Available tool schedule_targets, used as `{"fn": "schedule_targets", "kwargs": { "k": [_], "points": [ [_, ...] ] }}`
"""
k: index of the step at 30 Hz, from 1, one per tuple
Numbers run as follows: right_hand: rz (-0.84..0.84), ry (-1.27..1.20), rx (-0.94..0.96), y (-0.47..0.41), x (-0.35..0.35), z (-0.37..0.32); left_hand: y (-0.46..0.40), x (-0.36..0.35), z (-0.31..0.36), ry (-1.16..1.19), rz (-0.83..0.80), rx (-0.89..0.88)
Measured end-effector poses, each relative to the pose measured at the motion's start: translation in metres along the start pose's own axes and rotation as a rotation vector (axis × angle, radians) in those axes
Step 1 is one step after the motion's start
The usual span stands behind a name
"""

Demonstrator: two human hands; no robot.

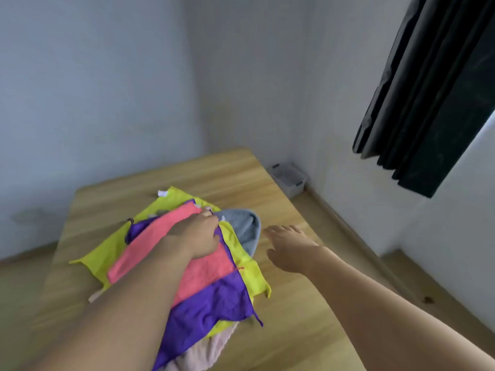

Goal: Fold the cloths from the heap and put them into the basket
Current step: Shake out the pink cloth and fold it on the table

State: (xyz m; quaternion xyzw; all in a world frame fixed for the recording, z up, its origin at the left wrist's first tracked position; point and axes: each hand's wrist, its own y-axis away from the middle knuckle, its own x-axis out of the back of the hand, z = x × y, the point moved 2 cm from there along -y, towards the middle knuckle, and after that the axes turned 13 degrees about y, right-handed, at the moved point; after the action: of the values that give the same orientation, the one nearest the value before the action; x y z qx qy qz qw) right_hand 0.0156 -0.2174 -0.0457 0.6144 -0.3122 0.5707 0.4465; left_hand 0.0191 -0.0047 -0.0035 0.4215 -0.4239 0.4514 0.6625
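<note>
A heap of cloths lies on the wooden table (281, 330). On top is a pink cloth (206, 271), spread over a purple cloth (214, 303) and a yellow cloth (99, 255). A grey cloth (246, 226) sticks out at the far right, and a pale pink cloth (203, 352) shows at the near edge. My left hand (198, 234) lies on the pink cloth, its fingertips pinching the cloth's far corner. My right hand (289, 250) hovers over the table right of the heap, fingers straight and spread, holding nothing. A pale basket (290, 180) stands on the floor beyond the table's far right corner.
Walls close in behind and to the right of the table. A dark curtain (428, 97) hangs at the upper right. Bare tabletop lies right of the heap and behind it. Wooden floor (401, 277) runs along the table's right side.
</note>
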Motion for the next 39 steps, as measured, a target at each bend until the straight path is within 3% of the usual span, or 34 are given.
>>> {"fn": "schedule_targets", "kwargs": {
  "k": [3, 10, 16, 20, 26, 30, 35, 39],
  "points": [
    [0.028, 0.000, 0.075, -0.020, -0.052, -0.019, -0.003, -0.057, -0.032, -0.094, -0.047, 0.039],
    [0.305, -0.044, 0.222, -0.062, -0.114, -0.055, -0.017, -0.127, -0.070, -0.278, -0.104, -0.006],
    [0.564, 0.078, 0.259, -0.085, -0.150, -0.070, -0.017, -0.161, -0.079, -0.311, 0.168, -0.083],
    [0.677, 0.199, 0.279, -0.089, -0.151, -0.073, -0.013, -0.166, -0.075, -0.359, 0.246, -0.071],
    [0.785, 0.147, 0.076, -0.072, -0.108, -0.061, 0.007, -0.151, -0.078, -0.406, 0.365, 0.070],
    [0.869, 0.043, -0.039, -0.027, -0.064, -0.047, 0.035, -0.117, -0.078, -0.283, 0.425, 0.172],
    [0.940, -0.054, -0.228, 0.067, -0.017, -0.031, 0.093, -0.070, -0.007, -0.233, 0.465, 0.068],
    [0.929, -0.171, -0.380, 0.166, 0.027, -0.014, 0.149, -0.034, 0.065, -0.065, 0.336, -0.016]
  ]
}}
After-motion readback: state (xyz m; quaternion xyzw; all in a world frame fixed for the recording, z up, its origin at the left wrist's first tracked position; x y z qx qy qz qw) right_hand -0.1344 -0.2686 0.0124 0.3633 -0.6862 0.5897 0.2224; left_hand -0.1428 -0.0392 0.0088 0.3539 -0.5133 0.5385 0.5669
